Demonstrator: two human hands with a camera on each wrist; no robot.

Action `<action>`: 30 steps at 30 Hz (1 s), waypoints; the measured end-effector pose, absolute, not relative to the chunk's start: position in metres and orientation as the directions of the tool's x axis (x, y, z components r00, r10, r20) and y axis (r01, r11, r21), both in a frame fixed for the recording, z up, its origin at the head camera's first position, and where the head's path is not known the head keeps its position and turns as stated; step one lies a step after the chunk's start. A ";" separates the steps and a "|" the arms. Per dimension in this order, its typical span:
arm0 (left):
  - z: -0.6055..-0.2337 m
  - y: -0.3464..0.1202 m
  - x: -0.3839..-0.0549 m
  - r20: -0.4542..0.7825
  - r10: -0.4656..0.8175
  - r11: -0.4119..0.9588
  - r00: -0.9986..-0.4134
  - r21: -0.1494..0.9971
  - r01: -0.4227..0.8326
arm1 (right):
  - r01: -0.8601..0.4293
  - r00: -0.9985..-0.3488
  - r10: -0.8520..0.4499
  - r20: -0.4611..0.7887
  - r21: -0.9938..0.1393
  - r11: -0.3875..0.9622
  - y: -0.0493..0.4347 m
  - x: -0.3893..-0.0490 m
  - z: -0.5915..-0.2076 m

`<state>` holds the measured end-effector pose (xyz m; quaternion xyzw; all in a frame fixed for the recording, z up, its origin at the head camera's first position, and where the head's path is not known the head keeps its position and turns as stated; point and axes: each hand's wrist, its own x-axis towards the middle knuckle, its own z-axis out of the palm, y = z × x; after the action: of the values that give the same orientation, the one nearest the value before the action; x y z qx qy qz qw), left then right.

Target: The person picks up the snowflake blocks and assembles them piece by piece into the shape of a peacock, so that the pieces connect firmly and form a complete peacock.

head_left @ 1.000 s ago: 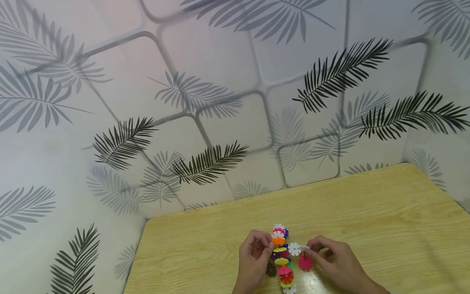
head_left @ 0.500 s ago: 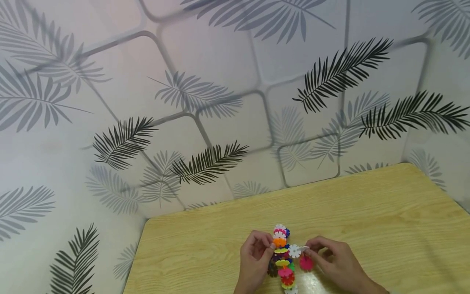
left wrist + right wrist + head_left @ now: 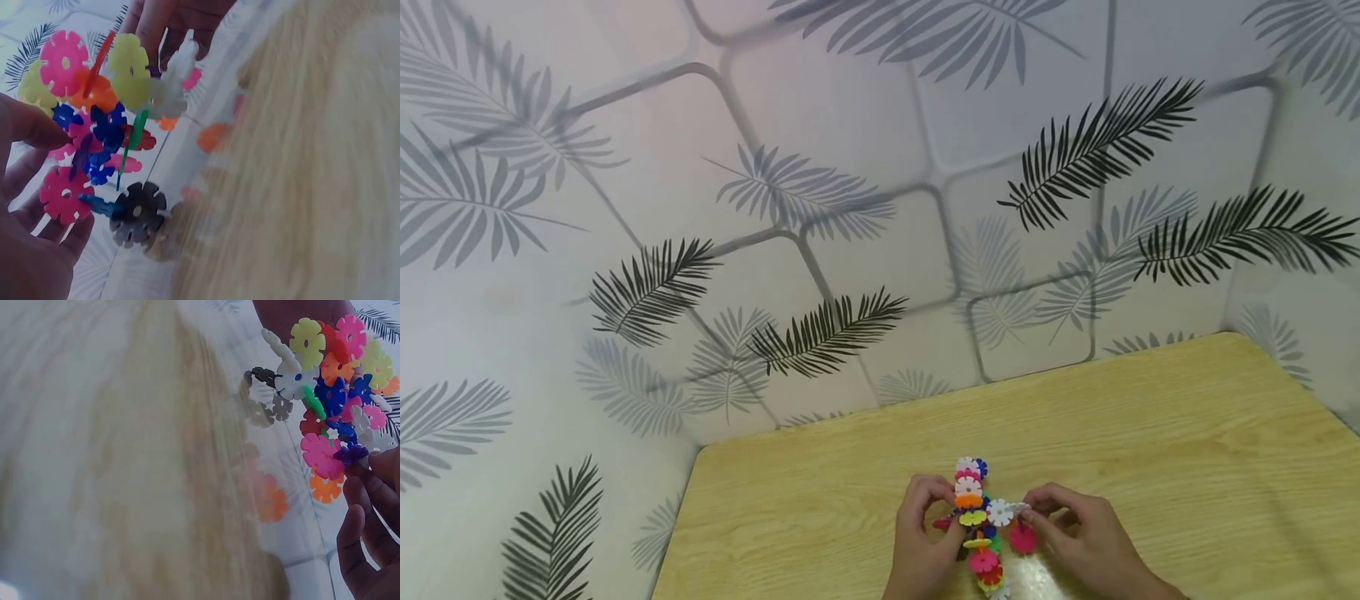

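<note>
A many-coloured assembly of interlocking plastic snowflake discs (image 3: 982, 562) stands between the two hands, with a long column and short side branches. My left hand (image 3: 921, 533) grips its left side, thumb in front and fingers reaching behind. In the left wrist view a pink disc (image 3: 65, 195) lies by those fingers, joined by a teal piece to a dark grey disc (image 3: 139, 214). My right hand (image 3: 1086, 533) pinches the end of the right branch, near a white disc (image 3: 1000, 512) and a hanging pink disc (image 3: 1022, 537). The right wrist view shows a purple disc (image 3: 353, 454) at its fingertips.
The assembly is over a light wood-grain table (image 3: 1150, 433), whose glossy top mirrors the discs. Behind the table rises a pale wall (image 3: 880, 267) with leaf patterns.
My left hand has shifted slightly right and reaches further around the assembly. The column has tilted a little, and the dark disc on its left is now mostly covered. My right hand has barely moved.
</note>
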<state>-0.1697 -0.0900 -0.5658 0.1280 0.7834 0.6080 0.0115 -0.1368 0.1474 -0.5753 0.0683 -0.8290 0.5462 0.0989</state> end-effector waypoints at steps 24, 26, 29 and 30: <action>-0.566 -0.096 -0.167 0.104 0.252 0.309 -0.962 0.934 0.182 | -0.355 -0.935 -0.147 0.324 -0.868 0.347 0.153 -0.140 -0.579; -0.564 -0.095 -0.166 0.104 0.248 0.313 -0.963 0.932 0.181 | -0.374 -0.927 -0.151 0.343 -0.865 0.334 0.154 -0.141 -0.579; -0.564 -0.093 -0.166 0.108 0.248 0.304 -0.963 0.935 0.183 | -0.397 -0.918 -0.159 0.364 -0.863 0.313 0.156 -0.142 -0.579; -0.564 -0.092 -0.165 0.107 0.249 0.301 -0.963 0.936 0.182 | -0.395 -0.918 -0.160 0.363 -0.867 0.303 0.156 -0.143 -0.579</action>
<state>-0.1655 -0.0925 -0.5639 0.1335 0.8060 0.5760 0.0292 -0.1425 0.1563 -0.5785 0.1734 -0.8005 0.5641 0.1044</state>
